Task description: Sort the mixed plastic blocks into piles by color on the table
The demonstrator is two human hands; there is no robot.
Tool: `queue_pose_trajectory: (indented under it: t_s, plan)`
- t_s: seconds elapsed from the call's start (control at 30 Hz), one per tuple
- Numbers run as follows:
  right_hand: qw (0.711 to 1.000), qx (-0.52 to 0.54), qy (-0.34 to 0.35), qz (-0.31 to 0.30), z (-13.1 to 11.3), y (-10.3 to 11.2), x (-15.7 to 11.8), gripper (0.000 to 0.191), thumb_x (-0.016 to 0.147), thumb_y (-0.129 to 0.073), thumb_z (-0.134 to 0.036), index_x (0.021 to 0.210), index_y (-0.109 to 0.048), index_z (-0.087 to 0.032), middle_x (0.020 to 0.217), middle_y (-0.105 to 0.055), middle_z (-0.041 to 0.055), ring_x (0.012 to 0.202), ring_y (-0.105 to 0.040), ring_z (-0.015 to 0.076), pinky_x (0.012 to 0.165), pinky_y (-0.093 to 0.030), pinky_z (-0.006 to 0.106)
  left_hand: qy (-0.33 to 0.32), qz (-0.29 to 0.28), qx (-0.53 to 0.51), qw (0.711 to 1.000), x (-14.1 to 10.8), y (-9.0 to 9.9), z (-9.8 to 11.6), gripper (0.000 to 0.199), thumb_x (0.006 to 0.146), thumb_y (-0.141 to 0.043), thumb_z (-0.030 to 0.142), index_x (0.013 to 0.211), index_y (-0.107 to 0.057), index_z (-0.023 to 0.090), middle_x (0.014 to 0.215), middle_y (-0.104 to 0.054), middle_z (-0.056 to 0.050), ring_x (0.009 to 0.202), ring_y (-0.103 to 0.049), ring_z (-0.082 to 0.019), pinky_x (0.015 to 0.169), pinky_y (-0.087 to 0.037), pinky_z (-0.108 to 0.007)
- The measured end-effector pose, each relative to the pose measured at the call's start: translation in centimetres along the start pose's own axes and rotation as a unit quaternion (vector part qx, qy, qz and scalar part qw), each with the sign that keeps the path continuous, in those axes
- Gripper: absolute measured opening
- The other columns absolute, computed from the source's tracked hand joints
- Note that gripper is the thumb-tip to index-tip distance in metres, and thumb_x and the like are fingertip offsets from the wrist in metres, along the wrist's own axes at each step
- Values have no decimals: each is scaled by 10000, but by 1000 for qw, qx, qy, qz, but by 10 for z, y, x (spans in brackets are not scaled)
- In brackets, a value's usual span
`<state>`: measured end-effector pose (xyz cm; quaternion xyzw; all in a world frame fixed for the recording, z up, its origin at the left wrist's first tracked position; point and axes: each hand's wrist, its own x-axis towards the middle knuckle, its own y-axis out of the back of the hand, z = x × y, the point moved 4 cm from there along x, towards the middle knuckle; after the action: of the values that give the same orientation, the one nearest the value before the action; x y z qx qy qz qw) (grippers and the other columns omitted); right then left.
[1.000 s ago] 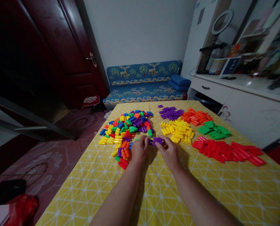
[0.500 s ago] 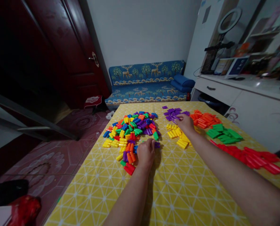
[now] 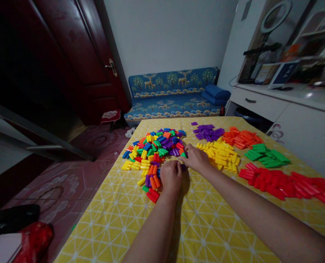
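Note:
My left hand (image 3: 171, 176) is closed, resting at the near right side of a mixed pile of plastic building blocks (image 3: 157, 146). A purple block (image 3: 183, 167) sticks out just past its fingertips. My right hand (image 3: 197, 159) is at the pile's right edge, fingers and thumb apart around a green-and-orange spot of the pile. A green block (image 3: 183, 155) lies by its fingertips; whether they touch is hard to see. Orange blocks (image 3: 155, 181) and a red block (image 3: 153, 195) lie left of my left hand.
Single-colour heaps lie to the right: purple blocks (image 3: 207, 132), yellow blocks (image 3: 222, 155), orange blocks (image 3: 242, 137), green blocks (image 3: 266, 155) and red blocks (image 3: 282, 184). A yellow patterned cloth (image 3: 211, 219) covers the table. Behind stands a blue sofa (image 3: 165, 98); at right, a white cabinet (image 3: 301, 124).
My right hand has moved from the purple heap back left and nearer, to the mixed pile beside my left hand. My left hand has stayed nearly in place. The view has shifted slightly.

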<state>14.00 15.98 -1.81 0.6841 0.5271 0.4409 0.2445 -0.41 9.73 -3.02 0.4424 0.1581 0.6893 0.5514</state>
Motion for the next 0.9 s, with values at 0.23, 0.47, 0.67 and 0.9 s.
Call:
queue_pose_trajectory:
  t_s: [0.23,0.47,0.67,0.9]
  plan:
    - [963,269,-15,10,9,-10,-57,198,769,-593,-211,965,-575,-229,791,-688,10,693,-655,159,628,-500,260,-45,19,-92,995,-1,1,1,202,897,-527,175,1015,-690,189,1002,-698,-83,958,-623,-222,859,-462,-352]
    - [918,390,-67,36,15,0,-99,213,735,-587,-234,937,-654,-227,831,-713,29,699,-665,169,631,-554,297,-104,-35,-168,980,-7,-5,6,356,916,-541,236,1267,-594,217,1203,-683,-90,1118,-612,-237,972,-443,-392]
    - [919,382,-95,32,19,3,-103,211,731,-579,-262,918,-653,-198,806,-707,43,652,-646,168,579,-535,284,-40,15,-224,974,-4,-4,-6,286,926,-524,268,1177,-635,187,1120,-709,-85,1023,-648,-224,913,-486,-366]
    - [896,425,-112,57,21,-1,-102,246,735,-598,-336,925,-630,-184,836,-706,72,697,-660,182,600,-548,293,-78,62,-204,974,-1,1,-7,321,861,-497,103,1097,-695,193,1095,-632,-89,1045,-605,-205,926,-497,-351]
